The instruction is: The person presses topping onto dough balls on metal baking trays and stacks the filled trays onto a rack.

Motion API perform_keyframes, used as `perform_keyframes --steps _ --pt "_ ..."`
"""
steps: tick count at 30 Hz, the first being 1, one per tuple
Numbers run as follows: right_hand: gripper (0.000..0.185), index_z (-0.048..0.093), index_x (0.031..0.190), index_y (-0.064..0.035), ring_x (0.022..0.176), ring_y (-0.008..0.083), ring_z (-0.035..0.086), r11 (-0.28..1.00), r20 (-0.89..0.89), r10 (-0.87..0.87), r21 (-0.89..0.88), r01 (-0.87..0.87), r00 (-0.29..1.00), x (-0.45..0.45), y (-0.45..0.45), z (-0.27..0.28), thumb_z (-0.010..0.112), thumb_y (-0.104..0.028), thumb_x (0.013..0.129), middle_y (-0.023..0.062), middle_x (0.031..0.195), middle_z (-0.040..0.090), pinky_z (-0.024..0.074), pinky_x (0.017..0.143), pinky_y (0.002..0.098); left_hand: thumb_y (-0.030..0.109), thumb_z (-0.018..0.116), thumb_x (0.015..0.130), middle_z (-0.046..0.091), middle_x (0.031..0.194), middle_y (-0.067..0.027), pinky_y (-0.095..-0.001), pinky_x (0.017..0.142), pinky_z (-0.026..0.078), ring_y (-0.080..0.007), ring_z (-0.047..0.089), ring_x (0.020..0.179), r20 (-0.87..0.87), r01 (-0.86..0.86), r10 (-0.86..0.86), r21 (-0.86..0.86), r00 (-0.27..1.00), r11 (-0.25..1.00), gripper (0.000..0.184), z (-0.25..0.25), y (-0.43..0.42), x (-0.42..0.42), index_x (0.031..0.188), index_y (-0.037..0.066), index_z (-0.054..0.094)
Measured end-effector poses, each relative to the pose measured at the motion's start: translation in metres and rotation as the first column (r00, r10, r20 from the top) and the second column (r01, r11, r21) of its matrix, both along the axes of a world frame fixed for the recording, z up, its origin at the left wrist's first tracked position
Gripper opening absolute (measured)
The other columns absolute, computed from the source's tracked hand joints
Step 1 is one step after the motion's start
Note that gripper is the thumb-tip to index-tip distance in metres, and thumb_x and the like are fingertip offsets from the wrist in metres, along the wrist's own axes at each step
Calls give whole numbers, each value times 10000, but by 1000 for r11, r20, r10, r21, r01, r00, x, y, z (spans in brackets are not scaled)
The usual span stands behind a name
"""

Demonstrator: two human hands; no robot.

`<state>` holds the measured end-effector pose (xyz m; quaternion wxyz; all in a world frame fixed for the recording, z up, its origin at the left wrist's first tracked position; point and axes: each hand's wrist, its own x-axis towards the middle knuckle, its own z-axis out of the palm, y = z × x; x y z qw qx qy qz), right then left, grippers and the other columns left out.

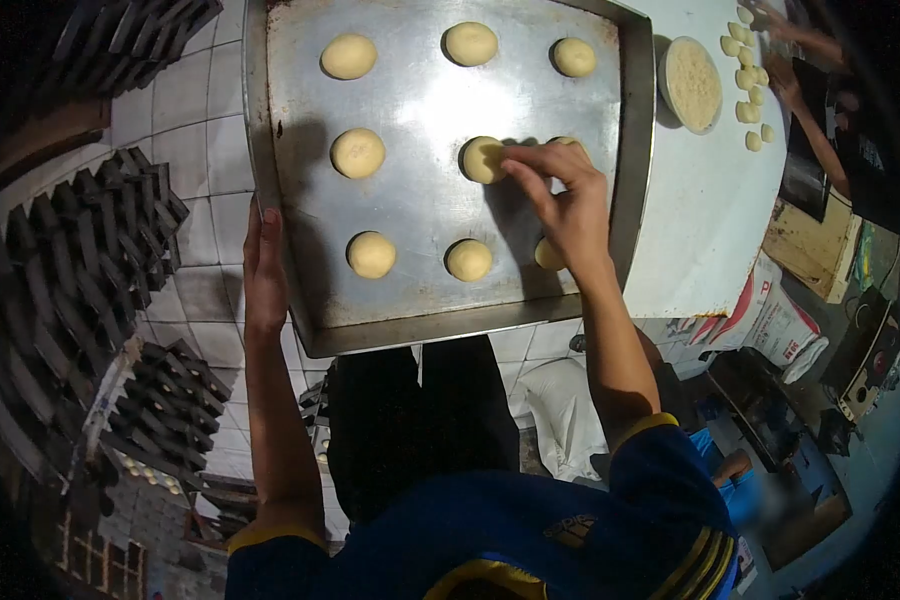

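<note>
Centre dough ball (482,160) sits mid-tray (420,205), just left of right hand's (574,205) thumb and index tips, bunched at its near edge; grip unclear. Ball's round, no long axis. Left hand (266,270) is farther, clamped on tray's left wall.

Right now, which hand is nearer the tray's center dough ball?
Right. Right hand has fingertips at the center dough ball; left hand holds the tray by its left side.

Left hand (266,275) clasped, fingers straight; right hand (572,195) fingers curled, thumb near index fingertip.
</note>
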<state>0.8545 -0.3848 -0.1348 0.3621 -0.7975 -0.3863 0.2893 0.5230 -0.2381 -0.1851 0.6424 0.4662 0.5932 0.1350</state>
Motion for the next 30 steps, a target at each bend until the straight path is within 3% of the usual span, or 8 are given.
perform_keyframes --steps 2,6,12,13,23,26,29,30 --pt "158 816 1044 -94 818 226 611 971 463 186 51 -235 867 -1 5 -12 798 -135 893 46 886 728 506 778 373 655 465 1059 286 1714 -197 -435 1293 199 -298 270 1585 -1 1 -1 -9 1000 1000 925 -1 0 0 1669 0 234" --pt "284 793 1153 -150 902 235 589 943 595 316 -112 -313 739 -3 0 -23 795 -146 869 -6 1014 704 492 822 378 664 463 1055 281 1716 -195 -438 1293 196 -298 267 1587 -10 0 0 -18 1000 1000 934 -2 0 -1 1670 0 232" --pt "521 657 1434 -152 1030 297 564 930 558 358 -139 -341 749 -22 -14 -16 762 -208 927 80 1269 656 471 919 415 677 461 1049 275 1720 -192 -443 1293 192 -299 262 1589 -25 -6 5 -30 1000 1000 949 -1 0 -1 1671 1 227" --pt "645 519 1565 -172 1094 309 534 902 538 429 -221 -370 725 -23 -22 -21 701 -387 985 90 1360 586 456 974 445 680 461 1048 273 1720 -191 -444 1293 191 -299 262 1590 -29 -7 6 -33 1000 999 951 -1 1 -2 1672 1 226" --pt "731 389 1642 -145 1518 353 370 838 482 546 -336 -430 685 -24 -28 -18 593 -471 1021 67 1707 358 288 1213 513 669 469 1050 274 1720 -195 -435 1293 185 -297 264 1590 -71 -24 22 -27 997 999 948 -1 -1 -2 1673 1 220" --pt "694 400 1631 -149 1523 353 384 847 445 532 -280 -453 720 -5 -26 -11 567 -475 1041 39 1688 399 303 1234 530 643 480 1058 283 1715 -202 -422 1292 183 -293 273 1588 -48 -33 32 -15 998 999 928 -4 0 -5 1674 0 218" --pt "469 606 1443 -45 1207 365 634 974 662 107 80 -212 742 62 -25 -6 679 -101 984 171 1347 679 453 1069 484 617 491 1066 291 1710 -209 -408 1292 181 -289 281 1586 -35 -37 37 -9 999 999 909 -9 1 -7 1674 -1 217" --pt "405 642 1391 -38 1101 351 654 964 623 -76 246 -103 779 94 -20 -7 685 -131 999 174 1281 699 486 1001 446 608 494 1069 294 1709 -211 -404 1291 181 -288 284 1585 -29 -40 39 -9 999 999 903 -12 0 -8 1674 -2 216"
